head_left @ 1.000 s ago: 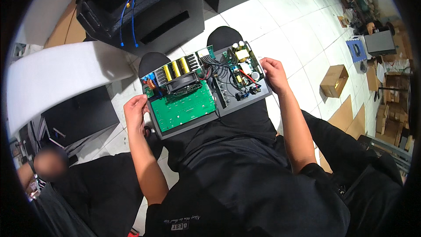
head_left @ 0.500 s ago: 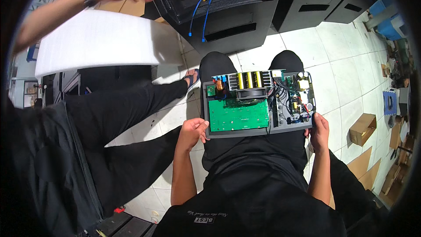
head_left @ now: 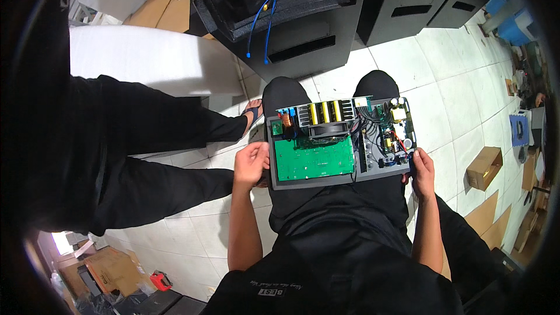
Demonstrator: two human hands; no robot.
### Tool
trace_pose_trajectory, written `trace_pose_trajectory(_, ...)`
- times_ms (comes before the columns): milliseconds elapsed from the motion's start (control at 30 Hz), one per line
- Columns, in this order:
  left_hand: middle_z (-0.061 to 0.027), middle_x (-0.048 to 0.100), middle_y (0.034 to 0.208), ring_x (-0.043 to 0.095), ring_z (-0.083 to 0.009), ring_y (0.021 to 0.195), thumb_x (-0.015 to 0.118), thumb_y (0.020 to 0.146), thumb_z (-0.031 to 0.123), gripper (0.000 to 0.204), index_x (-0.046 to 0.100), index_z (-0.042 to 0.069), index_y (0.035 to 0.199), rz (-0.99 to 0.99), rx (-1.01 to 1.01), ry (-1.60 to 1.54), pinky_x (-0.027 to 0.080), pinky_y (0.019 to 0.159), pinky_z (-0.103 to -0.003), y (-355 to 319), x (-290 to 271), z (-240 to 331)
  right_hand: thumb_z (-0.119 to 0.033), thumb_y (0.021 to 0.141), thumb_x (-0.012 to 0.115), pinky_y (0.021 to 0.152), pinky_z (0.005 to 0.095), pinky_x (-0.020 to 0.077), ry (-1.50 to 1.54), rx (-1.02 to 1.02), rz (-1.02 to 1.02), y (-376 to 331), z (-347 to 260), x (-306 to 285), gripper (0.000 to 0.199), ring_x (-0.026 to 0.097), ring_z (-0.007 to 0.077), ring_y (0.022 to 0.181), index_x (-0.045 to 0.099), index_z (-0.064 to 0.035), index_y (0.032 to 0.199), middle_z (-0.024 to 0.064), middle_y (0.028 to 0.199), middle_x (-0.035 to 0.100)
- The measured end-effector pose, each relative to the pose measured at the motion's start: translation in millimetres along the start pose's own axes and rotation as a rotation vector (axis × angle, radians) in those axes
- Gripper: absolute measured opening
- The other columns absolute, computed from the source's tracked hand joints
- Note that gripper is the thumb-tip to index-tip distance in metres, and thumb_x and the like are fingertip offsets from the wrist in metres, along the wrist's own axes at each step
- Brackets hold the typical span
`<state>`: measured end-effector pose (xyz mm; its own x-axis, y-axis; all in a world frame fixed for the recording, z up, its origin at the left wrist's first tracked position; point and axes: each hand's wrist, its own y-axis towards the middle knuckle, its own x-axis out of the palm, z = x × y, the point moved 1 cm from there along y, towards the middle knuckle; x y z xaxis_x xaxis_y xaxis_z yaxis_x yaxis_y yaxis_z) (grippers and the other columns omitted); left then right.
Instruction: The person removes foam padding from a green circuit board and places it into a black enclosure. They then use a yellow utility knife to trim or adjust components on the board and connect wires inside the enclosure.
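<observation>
While both hands point(head_left: 249, 163) still grip it, the tray point(head_left: 341, 140) sits unmoved.

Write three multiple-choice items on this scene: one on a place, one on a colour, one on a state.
1. Where does the open electronics tray rest?
A. on the person's lap
B. on the white tiled floor
C. on the cardboard box

2. What colour is the large circuit board?
A. red
B. green
C. white

3. How do the hands meet the tray?
A. both lifted clear
B. only the right touches
C. left hand and right hand at opposite edges

Answers: 1 A, it lies across the black-clad thighs; 2 B, the board's face is green; 3 C, each hand grips one side.
</observation>
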<state>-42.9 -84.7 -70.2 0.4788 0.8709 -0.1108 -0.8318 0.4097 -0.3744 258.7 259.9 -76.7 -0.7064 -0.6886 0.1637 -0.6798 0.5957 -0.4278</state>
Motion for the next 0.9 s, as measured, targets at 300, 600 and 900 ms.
trace_pose_trajectory(300, -0.0105, 0.059, 0.066, 0.053, -0.0147, 0.064, 0.054, 0.105, 0.044, 0.051, 0.062, -0.004, 0.091, 0.039, 0.166, 0.487, 0.046, 0.062, -0.035, 30, 14, -20, -0.021, 0.103, 0.055, 0.048, 0.0275, 0.0503, -0.191, -0.067, 0.1, 1, 14, -11, 0.042, 0.062, 0.0141, 0.064, 0.048, 0.0039, 0.136, 0.0089, 0.095, 0.064)
trace_pose_trajectory(600, -0.0037, 0.04, 0.07, 0.038, -0.0118, 0.071, 0.045, 0.109, 0.04, 0.046, 0.051, 0.001, 0.087, 0.178, 0.194, 0.139, 0.038, 0.064, -0.033, 19, 21, -47, -0.01, 0.094, 0.064, 0.103, 0.0381, 0.0475, 0.37, -0.111, -0.04, 0, 25, -5, 0.062, 0.063, 0.0232, 0.116, 0.038, 0.0053, 0.148, 0.0157, 0.129, 0.063)
trace_pose_trajectory(900, 0.0065, 0.047, 0.089, 0.039, -0.0031, 0.085, 0.046, 0.111, 0.032, 0.03, 0.055, 0.007, 0.098, 0.019, 0.361, -0.462, 0.034, 0.08, -0.019, 13, 34, 4, -0.008, 0.095, 0.065, 0.101, 0.0431, 0.0504, 0.397, -0.247, -0.134, 15, 30, -25, 0.054, 0.064, 0.0242, 0.118, 0.043, -0.0021, 0.145, 0.0122, 0.133, 0.062)
